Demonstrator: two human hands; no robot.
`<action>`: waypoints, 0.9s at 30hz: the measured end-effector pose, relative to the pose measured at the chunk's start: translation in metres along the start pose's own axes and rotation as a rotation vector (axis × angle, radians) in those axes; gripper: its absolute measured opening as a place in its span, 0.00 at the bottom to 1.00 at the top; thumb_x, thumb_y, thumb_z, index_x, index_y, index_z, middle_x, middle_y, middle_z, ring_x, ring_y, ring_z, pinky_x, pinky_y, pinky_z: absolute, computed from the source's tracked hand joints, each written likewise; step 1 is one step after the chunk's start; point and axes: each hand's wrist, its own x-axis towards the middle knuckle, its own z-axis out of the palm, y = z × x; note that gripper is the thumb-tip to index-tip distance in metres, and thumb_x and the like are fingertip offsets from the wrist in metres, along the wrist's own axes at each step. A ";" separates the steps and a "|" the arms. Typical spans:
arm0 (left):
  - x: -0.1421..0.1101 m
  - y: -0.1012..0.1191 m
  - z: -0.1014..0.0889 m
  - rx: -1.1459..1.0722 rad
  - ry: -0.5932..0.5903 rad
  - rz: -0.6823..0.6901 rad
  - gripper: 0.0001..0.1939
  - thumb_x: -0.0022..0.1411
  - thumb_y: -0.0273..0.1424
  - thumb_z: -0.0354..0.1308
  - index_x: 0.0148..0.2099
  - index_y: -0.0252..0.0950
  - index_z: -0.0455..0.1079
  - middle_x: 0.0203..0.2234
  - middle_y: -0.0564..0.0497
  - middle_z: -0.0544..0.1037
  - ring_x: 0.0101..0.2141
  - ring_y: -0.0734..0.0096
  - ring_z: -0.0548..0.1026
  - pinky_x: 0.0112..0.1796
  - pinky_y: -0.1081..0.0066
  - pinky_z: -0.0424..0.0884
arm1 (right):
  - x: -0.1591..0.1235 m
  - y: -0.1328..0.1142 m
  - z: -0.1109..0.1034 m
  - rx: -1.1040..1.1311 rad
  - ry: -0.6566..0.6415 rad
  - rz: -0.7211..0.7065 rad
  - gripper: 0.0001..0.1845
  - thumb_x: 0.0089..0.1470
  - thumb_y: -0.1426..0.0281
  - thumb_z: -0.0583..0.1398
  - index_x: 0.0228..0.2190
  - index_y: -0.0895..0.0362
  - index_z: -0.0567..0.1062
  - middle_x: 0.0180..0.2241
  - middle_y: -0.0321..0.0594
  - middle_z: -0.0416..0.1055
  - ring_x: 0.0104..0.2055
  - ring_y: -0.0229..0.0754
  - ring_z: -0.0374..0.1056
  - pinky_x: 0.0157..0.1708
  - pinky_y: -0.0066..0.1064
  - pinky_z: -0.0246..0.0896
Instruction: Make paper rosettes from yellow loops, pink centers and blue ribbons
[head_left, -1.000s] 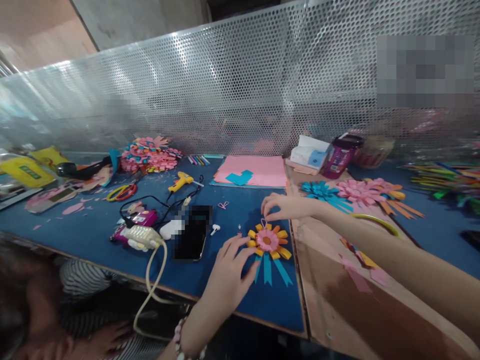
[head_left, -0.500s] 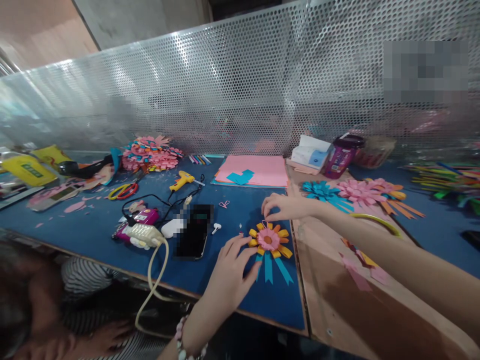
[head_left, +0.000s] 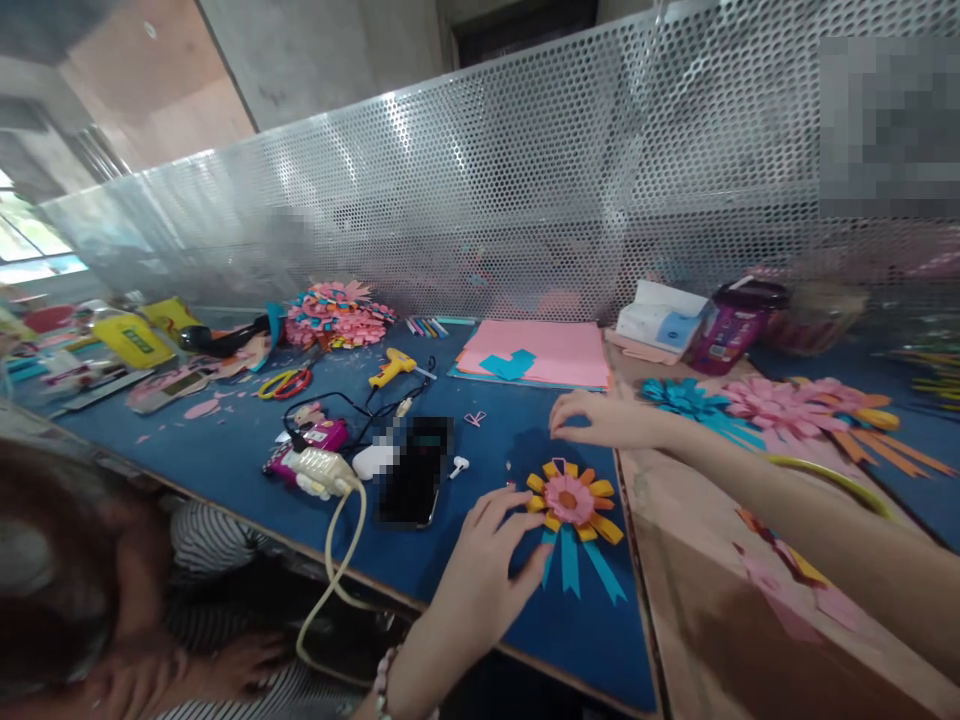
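A paper flower (head_left: 571,500) lies flat on the blue tabletop, with a pink centre, yellow and orange looped petals and blue ribbon tails. A pink paper clip (head_left: 558,465) shows at its top edge. My left hand (head_left: 487,565) is open, fingers spread, its fingertips at the flower's left petals. Just above the flower, apart from the clip, my right hand (head_left: 589,417) hovers with loosely bent fingers and nothing visible in them. More pink paper clips (head_left: 474,419) lie to the left, near a white earbud (head_left: 459,466) and a black phone (head_left: 417,470).
A yellow glue gun (head_left: 391,368), scissors (head_left: 285,383) and a power strip with cables (head_left: 322,465) lie to the left. Pink paper sheets (head_left: 555,350) are at the back. Finished flowers (head_left: 780,405) and a purple cup (head_left: 731,330) stand right. Another person (head_left: 142,600) sits at lower left.
My right hand has let go of the clip at the flower's top and moved up and away. My left hand stays by the petals. The view has shifted left.
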 end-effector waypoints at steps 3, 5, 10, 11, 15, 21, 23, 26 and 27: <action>0.001 0.000 -0.003 -0.081 0.008 -0.039 0.10 0.62 0.28 0.54 0.46 0.38 0.70 0.48 0.46 0.72 0.53 0.63 0.66 0.55 0.60 0.65 | 0.019 -0.005 0.003 -0.020 0.061 -0.026 0.13 0.56 0.65 0.56 0.35 0.58 0.78 0.38 0.43 0.73 0.41 0.42 0.68 0.44 0.33 0.60; 0.002 0.000 -0.005 -0.134 0.015 -0.073 0.09 0.63 0.28 0.53 0.45 0.38 0.71 0.48 0.46 0.72 0.52 0.64 0.67 0.54 0.61 0.65 | 0.037 -0.010 0.008 -0.059 0.080 -0.063 0.11 0.56 0.68 0.56 0.35 0.59 0.78 0.37 0.42 0.74 0.39 0.41 0.68 0.42 0.32 0.61; 0.002 0.002 -0.009 -0.220 0.023 -0.128 0.09 0.63 0.28 0.53 0.43 0.37 0.72 0.46 0.46 0.74 0.50 0.65 0.70 0.53 0.62 0.66 | 0.085 -0.013 0.027 -0.134 0.061 -0.109 0.08 0.52 0.74 0.59 0.35 0.59 0.78 0.36 0.42 0.74 0.39 0.40 0.68 0.42 0.31 0.60; 0.002 0.002 -0.010 -0.230 0.023 -0.132 0.09 0.63 0.28 0.53 0.43 0.37 0.72 0.46 0.46 0.74 0.50 0.65 0.70 0.53 0.62 0.66 | 0.093 -0.012 0.030 -0.152 0.061 -0.111 0.09 0.51 0.75 0.59 0.35 0.59 0.78 0.36 0.43 0.74 0.39 0.41 0.67 0.43 0.32 0.60; 0.002 0.002 -0.012 -0.266 0.034 -0.156 0.08 0.62 0.28 0.53 0.42 0.37 0.73 0.45 0.46 0.75 0.49 0.65 0.70 0.53 0.63 0.65 | 0.114 -0.007 0.042 -0.230 0.057 -0.125 0.11 0.48 0.77 0.61 0.36 0.61 0.78 0.35 0.46 0.73 0.40 0.44 0.66 0.44 0.34 0.59; 0.003 0.001 -0.014 -0.329 0.061 -0.193 0.08 0.63 0.28 0.53 0.41 0.37 0.73 0.43 0.47 0.75 0.48 0.67 0.71 0.52 0.65 0.65 | 0.128 -0.001 0.047 -0.316 0.097 -0.142 0.12 0.54 0.76 0.58 0.39 0.60 0.79 0.37 0.47 0.71 0.42 0.44 0.65 0.45 0.34 0.57; 0.003 0.001 -0.014 -0.343 0.072 -0.202 0.08 0.63 0.28 0.53 0.41 0.38 0.73 0.43 0.47 0.75 0.47 0.67 0.72 0.52 0.65 0.66 | 0.135 -0.002 0.048 -0.337 0.096 -0.159 0.11 0.55 0.73 0.58 0.39 0.59 0.79 0.36 0.46 0.72 0.40 0.42 0.65 0.43 0.32 0.57; 0.002 0.000 -0.014 -0.358 0.085 -0.207 0.08 0.63 0.28 0.53 0.41 0.38 0.73 0.43 0.48 0.75 0.47 0.67 0.71 0.51 0.66 0.66 | 0.143 -0.006 0.050 -0.382 0.080 -0.196 0.10 0.55 0.71 0.59 0.36 0.58 0.80 0.35 0.45 0.71 0.39 0.41 0.64 0.42 0.31 0.56; 0.001 0.000 -0.014 -0.362 0.087 -0.206 0.08 0.63 0.28 0.52 0.41 0.38 0.73 0.42 0.48 0.75 0.47 0.68 0.71 0.51 0.66 0.66 | 0.145 -0.007 0.051 -0.401 0.073 -0.208 0.09 0.55 0.71 0.59 0.35 0.57 0.80 0.35 0.45 0.71 0.39 0.42 0.64 0.42 0.31 0.55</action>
